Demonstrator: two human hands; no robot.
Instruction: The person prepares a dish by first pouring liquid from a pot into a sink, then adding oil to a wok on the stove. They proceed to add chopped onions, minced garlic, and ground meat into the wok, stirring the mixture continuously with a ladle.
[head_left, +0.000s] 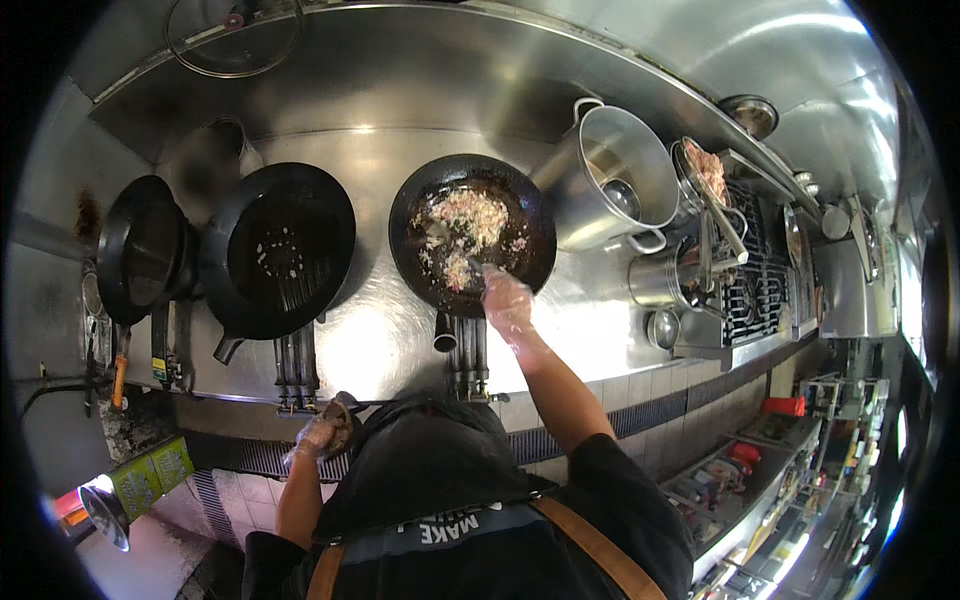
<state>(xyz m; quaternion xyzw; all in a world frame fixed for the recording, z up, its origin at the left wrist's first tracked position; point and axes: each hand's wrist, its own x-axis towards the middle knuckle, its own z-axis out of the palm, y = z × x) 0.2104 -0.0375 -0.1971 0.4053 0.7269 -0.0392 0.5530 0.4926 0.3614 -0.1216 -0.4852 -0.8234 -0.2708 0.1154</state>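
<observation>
My right hand (510, 304), in a clear plastic glove, reaches over the near right rim of a black wok (424, 285). It grips a utensil (475, 264); only a short dark part shows, so its kind cannot be told. Finely chopped food (472, 217), pale with pinkish bits, is spread across the wok's bottom. The wok's hollow handle (445, 334) points toward me. Low on the left, my left hand (313, 433), also gloved, holds a folded brownish cloth (341, 426) near the front edge of the steel cooktop, apart from the wok.
A second wok (341, 225) with small pale bits stands left, beside another dark pan (112, 240). To the right are a tall stockpot (559, 202), a smaller steel pot (645, 281), a strainer with meat (705, 172) and a gas range (750, 285). Burner pipes (296, 367) run beneath.
</observation>
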